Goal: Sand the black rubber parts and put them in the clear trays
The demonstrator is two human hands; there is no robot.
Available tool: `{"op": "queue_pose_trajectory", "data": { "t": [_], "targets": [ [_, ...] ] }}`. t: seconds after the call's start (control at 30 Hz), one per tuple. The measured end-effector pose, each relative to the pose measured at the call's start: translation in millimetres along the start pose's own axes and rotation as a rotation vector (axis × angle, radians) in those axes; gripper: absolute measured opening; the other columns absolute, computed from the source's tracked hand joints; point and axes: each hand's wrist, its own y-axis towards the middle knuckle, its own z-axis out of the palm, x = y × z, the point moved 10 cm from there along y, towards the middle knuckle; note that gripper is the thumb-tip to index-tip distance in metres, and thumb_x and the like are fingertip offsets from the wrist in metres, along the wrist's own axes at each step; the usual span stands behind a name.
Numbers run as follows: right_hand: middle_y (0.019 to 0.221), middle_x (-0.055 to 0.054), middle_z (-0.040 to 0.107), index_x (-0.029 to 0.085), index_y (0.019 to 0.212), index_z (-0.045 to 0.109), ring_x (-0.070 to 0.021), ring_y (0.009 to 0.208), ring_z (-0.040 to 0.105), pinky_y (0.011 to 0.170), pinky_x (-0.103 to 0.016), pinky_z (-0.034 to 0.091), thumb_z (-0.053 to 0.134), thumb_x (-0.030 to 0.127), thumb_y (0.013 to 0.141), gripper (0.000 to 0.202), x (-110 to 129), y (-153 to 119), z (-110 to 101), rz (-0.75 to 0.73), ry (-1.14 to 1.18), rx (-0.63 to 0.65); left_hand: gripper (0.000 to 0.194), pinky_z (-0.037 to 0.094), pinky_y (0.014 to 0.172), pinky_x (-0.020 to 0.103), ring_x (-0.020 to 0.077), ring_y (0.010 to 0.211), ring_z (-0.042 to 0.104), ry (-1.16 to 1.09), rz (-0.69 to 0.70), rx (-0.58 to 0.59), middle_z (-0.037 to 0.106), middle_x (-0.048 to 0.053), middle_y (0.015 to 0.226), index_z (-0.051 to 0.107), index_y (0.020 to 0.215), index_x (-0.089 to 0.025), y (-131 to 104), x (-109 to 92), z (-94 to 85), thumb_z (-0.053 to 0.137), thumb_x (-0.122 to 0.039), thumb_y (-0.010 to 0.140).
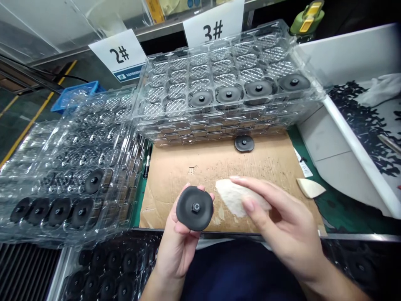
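Observation:
My left hand holds a round black part with a small raised hub at its centre, face up. Pinched between the thumb and fingers of my right hand is a whitish cloth-like pad, a short gap to the right of that part. Both hands are over the near edge of a cardboard sheet. A second black part lies at the sheet's far edge, against the stack of clear trays. The top tray holds several black parts in its front row.
More clear trays with black parts stand at the left. On the right are a white bin with small black pieces and a cream-coloured wedge. A green bottle stands behind; a blue basket is at the back left.

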Motion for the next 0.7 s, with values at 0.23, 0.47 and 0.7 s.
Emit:
{"op": "queue_pose_trajectory", "data": {
  "t": [0.23, 0.47, 0.7],
  "targets": [
    [0.08, 0.0, 0.062, 0.025, 0.117, 0.055, -0.0134, 0.07, 0.052, 0.064, -0.028, 0.036, 0.043, 0.006, 0.084, 0.04, 33, 9, 33, -0.2, -0.252, 0.346, 0.046, 0.051, 0.069, 0.015, 0.0141, 0.095, 0.061, 0.064, 0.021, -0.12, 0.065, 0.003, 0.111, 0.058, 0.114, -0.028, -5, 5, -21.8, 0.069, -0.032, 0.07],
    [0.09, 0.001, 0.065, 0.025, 0.109, 0.06, -0.0122, 0.08, 0.057, 0.073, -0.026, 0.042, 0.046, 0.015, 0.088, 0.028, 2, 13, 39, -0.076, -0.024, 0.34, 0.044, 0.049, 0.087, 0.025, 0.0184, 0.109, 0.055, -0.059, -0.045, -0.031, 0.062, 0.004, 0.119, 0.057, 0.116, -0.026, 6, 12, -10.4, 0.063, -0.036, 0.074],
    [0.097, -0.004, 0.066, 0.023, 0.115, 0.058, -0.018, 0.087, 0.06, 0.078, -0.033, 0.045, 0.043, 0.024, 0.09, 0.029, -104, -23, 24, 0.227, -0.24, 0.136, 0.046, 0.043, 0.097, 0.031, 0.0271, 0.119, 0.048, -0.186, -0.119, -0.028, 0.055, 0.008, 0.128, 0.054, 0.12, -0.019, 11, 10, -13.5, 0.056, -0.039, 0.078]
  ]
}}
